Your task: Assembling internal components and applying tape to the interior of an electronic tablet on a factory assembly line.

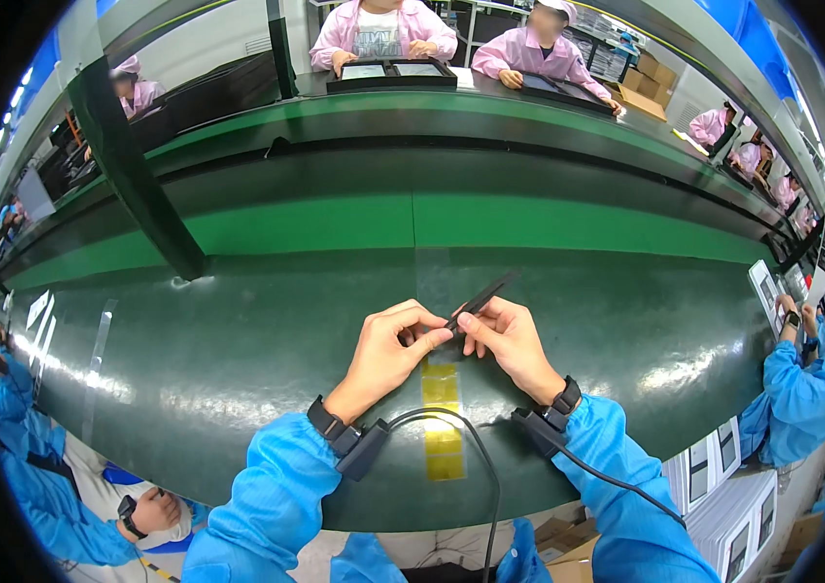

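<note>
My right hand (512, 342) is pinched around a slim, dark, stick-like tool (490, 291) above the middle of the green table. The tool slants up and to the right, and its far end is narrow; its exact kind I cannot make out. Against its near end, my left hand (393, 345) has thumb and forefinger closed together, touching the tool. Whatever else may lie between these fingertips is hidden. Both wrists wear black straps with small dark boxes and a cable. Below the hands, yellow tape strips (444, 423) run down the table.
The green tabletop (267, 389) bends across the view, with a conveyor (354, 175) beyond it. A dark post (136, 175) stands at left. Framed panels (723, 466) are stacked at lower right. People in blue sit on both sides; others in pink handle dark trays (391, 76) opposite.
</note>
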Motion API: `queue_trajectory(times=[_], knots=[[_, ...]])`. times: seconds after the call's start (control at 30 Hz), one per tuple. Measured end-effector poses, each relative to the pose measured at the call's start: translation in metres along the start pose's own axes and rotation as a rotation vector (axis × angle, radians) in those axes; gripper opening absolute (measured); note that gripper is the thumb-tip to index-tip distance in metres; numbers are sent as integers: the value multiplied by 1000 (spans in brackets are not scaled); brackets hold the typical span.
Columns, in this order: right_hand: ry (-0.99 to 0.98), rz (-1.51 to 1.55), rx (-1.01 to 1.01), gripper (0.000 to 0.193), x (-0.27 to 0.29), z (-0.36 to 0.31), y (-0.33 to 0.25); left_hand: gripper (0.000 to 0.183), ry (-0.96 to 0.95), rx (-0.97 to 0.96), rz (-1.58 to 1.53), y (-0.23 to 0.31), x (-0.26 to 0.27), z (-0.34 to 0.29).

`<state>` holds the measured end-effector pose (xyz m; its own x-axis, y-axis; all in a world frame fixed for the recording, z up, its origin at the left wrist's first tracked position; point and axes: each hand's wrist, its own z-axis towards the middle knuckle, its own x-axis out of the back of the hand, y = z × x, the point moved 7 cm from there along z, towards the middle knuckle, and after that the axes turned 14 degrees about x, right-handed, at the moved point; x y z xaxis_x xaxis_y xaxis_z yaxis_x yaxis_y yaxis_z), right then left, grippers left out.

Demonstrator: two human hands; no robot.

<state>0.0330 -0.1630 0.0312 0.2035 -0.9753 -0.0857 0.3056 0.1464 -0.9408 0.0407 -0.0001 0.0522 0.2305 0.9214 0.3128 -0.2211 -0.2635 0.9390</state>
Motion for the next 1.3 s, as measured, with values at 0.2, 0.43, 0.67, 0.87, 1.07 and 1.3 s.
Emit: queue_trajectory(times=[0.2, 0.43, 0.67, 0.87, 1.07, 1.3], knots=[[-7, -21, -1, 23, 0, 0, 3, 14, -25, -47, 8, 6, -1, -3], [-18, -77, -35, 26, 1, -2, 6, 11, 19, -74, 65, 6, -2, -3], [-15, -73, -32, 27, -2, -1, 6, 10, 51, -94, 79, 7, 1, -5], [-9, -69, -7, 27, -3, 0, -3, 9, 73, -61, 70, 5, 2, -3], [1, 16, 3, 22, -2, -5, -6, 12, -26, 79, -130, -3, 2, 0], [9, 81, -4, 20, -11, 0, -11, 18, 25, 155, -240, -17, 11, 0]])
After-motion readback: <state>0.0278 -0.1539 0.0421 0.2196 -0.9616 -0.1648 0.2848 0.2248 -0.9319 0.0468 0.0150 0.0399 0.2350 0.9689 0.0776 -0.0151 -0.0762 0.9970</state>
